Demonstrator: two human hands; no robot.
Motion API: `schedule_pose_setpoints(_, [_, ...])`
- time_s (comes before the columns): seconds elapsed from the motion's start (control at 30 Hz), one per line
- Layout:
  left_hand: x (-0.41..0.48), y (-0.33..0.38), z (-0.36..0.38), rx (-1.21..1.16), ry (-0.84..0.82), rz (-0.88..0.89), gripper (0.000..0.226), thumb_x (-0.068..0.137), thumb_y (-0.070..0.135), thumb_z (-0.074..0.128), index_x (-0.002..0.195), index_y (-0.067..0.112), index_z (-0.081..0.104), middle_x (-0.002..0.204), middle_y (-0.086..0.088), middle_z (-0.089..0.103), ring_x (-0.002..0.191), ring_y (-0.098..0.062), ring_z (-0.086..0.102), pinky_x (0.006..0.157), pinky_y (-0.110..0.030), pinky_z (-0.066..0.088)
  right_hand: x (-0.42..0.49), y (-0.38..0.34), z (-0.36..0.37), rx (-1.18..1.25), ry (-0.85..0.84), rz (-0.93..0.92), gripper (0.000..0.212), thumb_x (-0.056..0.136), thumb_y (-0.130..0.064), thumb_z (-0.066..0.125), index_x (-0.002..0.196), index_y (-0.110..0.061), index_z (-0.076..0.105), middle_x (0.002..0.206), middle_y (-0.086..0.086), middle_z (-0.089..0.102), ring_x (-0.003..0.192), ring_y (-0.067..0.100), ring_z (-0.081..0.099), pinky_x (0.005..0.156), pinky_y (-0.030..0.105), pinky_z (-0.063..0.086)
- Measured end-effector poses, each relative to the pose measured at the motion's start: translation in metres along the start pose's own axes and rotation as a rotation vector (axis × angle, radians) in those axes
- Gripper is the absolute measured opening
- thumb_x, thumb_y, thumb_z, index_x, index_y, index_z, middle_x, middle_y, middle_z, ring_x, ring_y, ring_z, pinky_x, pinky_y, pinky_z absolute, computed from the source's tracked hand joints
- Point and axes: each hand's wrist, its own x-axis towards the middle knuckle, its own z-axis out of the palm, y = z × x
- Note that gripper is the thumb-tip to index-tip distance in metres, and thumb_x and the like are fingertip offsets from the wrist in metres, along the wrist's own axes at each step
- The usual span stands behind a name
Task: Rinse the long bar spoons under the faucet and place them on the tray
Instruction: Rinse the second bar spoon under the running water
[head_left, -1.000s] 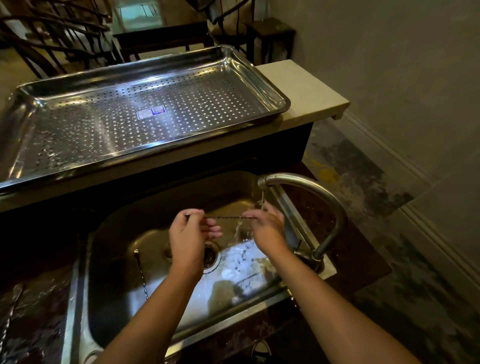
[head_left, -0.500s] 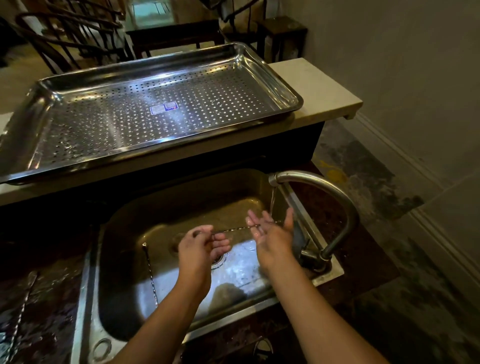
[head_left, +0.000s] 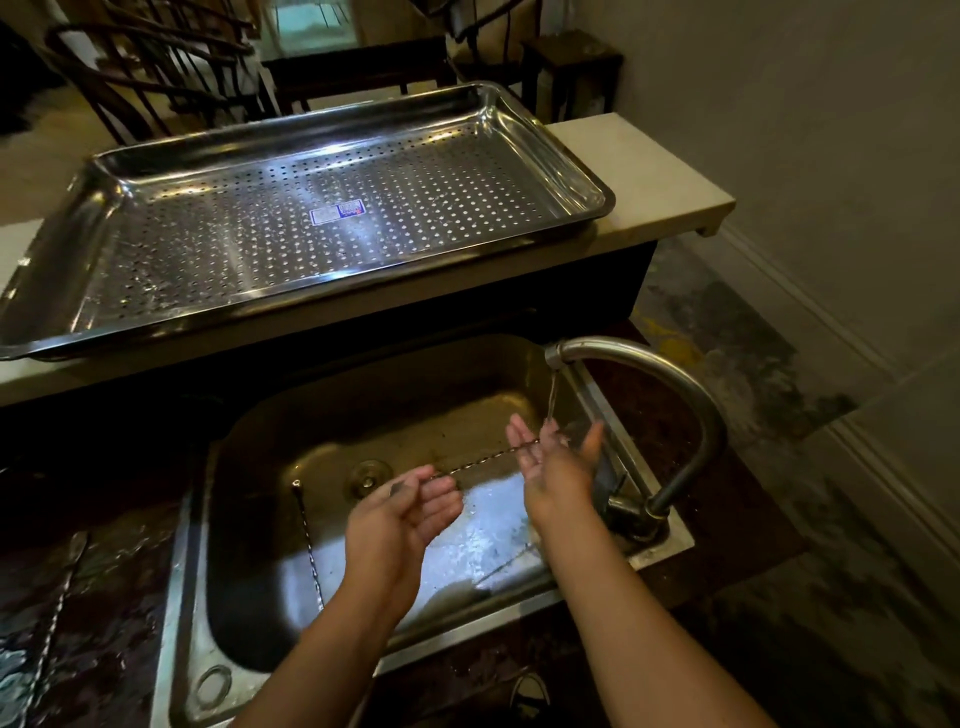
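A thin twisted bar spoon (head_left: 485, 460) spans between my hands over the steel sink (head_left: 249, 545). My left hand (head_left: 402, 512) is curled around its near end. My right hand (head_left: 553, 460) has its fingers spread, palm up, and the spoon's far end lies across that palm under the thin stream from the curved faucet (head_left: 670, 384). A second bar spoon (head_left: 307, 540) lies inside the sink at the left. A third one (head_left: 52, 618) rests on the wet dark counter to the left. The perforated steel tray (head_left: 322, 218) sits on the pale ledge behind the sink.
The pale ledge (head_left: 654, 192) ends at the right near the wall. Dark chairs and a table stand beyond the tray. The sink drain (head_left: 370, 475) is left of my hands. A stained floor lies to the right, and a shoe (head_left: 530, 693) shows below.
My right hand has opened from a pinch on the spoon to spread fingers beneath the stream. The view has shifted, so the tray and sink sit lower in the frame.
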Motion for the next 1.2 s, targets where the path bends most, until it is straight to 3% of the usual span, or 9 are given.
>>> schedule_pose_setpoints(0.1, [-0.005,-0.006,-0.002,-0.066,0.012,-0.041,0.023,0.099,0.003,0.038,0.102,-0.003,0.06,0.08,-0.021,0.073,0.066,-0.029,0.073,0.058,-0.031,0.06,-0.012,0.021,0.002,0.036,-0.058,0.107,0.038,0.101,-0.003,0.052,0.137,-0.009,0.044,0.125,0.028,0.064,0.089,0.033,0.076,0.068,0.037,0.063])
schedule_pose_setpoints(0.17, [-0.008,-0.008,-0.006,-0.069,0.013,-0.05,0.023,0.099,0.002,0.038,0.103,-0.004,0.059,0.082,-0.022,0.073,0.068,-0.03,0.073,0.059,-0.031,0.06,-0.019,0.028,0.002,-0.033,-0.089,0.15,0.02,0.101,-0.005,0.053,0.119,0.004,0.052,0.118,0.032,0.067,0.086,0.034,0.076,0.065,0.037,0.063])
schedule_pose_setpoints(0.37, [-0.009,0.002,-0.022,0.004,0.037,-0.022,0.022,0.097,0.001,0.041,0.104,-0.004,0.061,0.083,-0.021,0.074,0.069,-0.028,0.073,0.065,-0.033,0.062,-0.004,-0.004,0.0,-0.104,-0.101,0.074,0.018,0.103,-0.018,0.052,0.109,-0.002,0.06,0.098,0.017,0.073,0.082,0.024,0.075,0.071,0.035,0.061])
schedule_pose_setpoints(0.5, [-0.009,-0.001,-0.017,0.057,0.048,-0.027,0.02,0.097,0.001,0.043,0.103,-0.004,0.062,0.08,-0.019,0.072,0.068,-0.026,0.072,0.064,-0.031,0.062,-0.01,0.006,0.002,-0.141,-0.17,0.123,0.015,0.101,-0.013,0.055,0.11,-0.003,0.063,0.091,0.012,0.077,0.083,0.024,0.076,0.069,0.033,0.062])
schedule_pose_setpoints(0.6, [-0.007,0.001,-0.015,0.06,0.048,-0.023,0.019,0.096,0.0,0.045,0.102,-0.005,0.062,0.077,-0.017,0.072,0.066,-0.024,0.071,0.065,-0.03,0.062,-0.014,0.013,-0.001,-0.233,-0.254,0.177,0.014,0.101,-0.015,0.056,0.109,-0.005,0.062,0.093,0.011,0.077,0.083,0.024,0.077,0.067,0.033,0.062])
schedule_pose_setpoints(0.73, [-0.004,0.016,-0.028,0.071,0.057,-0.01,0.019,0.094,-0.002,0.045,0.1,-0.005,0.063,0.07,-0.014,0.07,0.06,-0.021,0.069,0.062,-0.029,0.061,0.0,-0.013,-0.002,-0.195,-0.225,0.089,0.027,0.103,-0.031,0.051,0.111,-0.008,0.062,0.098,0.01,0.077,0.087,0.023,0.075,0.073,0.035,0.059])
schedule_pose_setpoints(0.9, [0.004,0.016,-0.034,0.117,0.057,-0.049,0.022,0.096,-0.001,0.042,0.1,-0.001,0.063,0.063,-0.007,0.059,0.05,-0.016,0.056,0.047,-0.022,0.052,0.004,-0.021,-0.002,-0.186,-0.255,0.088,0.02,0.094,-0.008,0.06,0.115,-0.008,0.062,0.108,0.012,0.077,0.095,0.023,0.075,0.078,0.035,0.059])
schedule_pose_setpoints(1.03, [0.008,0.002,-0.028,0.133,0.021,-0.059,0.021,0.095,-0.003,0.045,0.101,0.0,0.065,0.066,-0.008,0.062,0.055,-0.015,0.059,0.052,-0.022,0.054,-0.004,-0.002,-0.006,-0.347,-0.345,0.214,0.022,0.102,-0.016,0.052,0.119,-0.005,0.06,0.109,0.013,0.077,0.096,0.028,0.075,0.072,0.036,0.062])
schedule_pose_setpoints(1.2, [0.013,-0.002,-0.037,0.317,0.052,0.094,0.021,0.089,-0.008,0.056,0.1,0.002,0.07,0.071,-0.014,0.068,0.063,-0.02,0.062,0.058,-0.023,0.056,0.008,-0.022,-0.005,-0.247,-0.269,0.113,0.029,0.101,-0.03,0.054,0.112,-0.004,0.062,0.1,0.012,0.078,0.088,0.024,0.076,0.069,0.033,0.061])
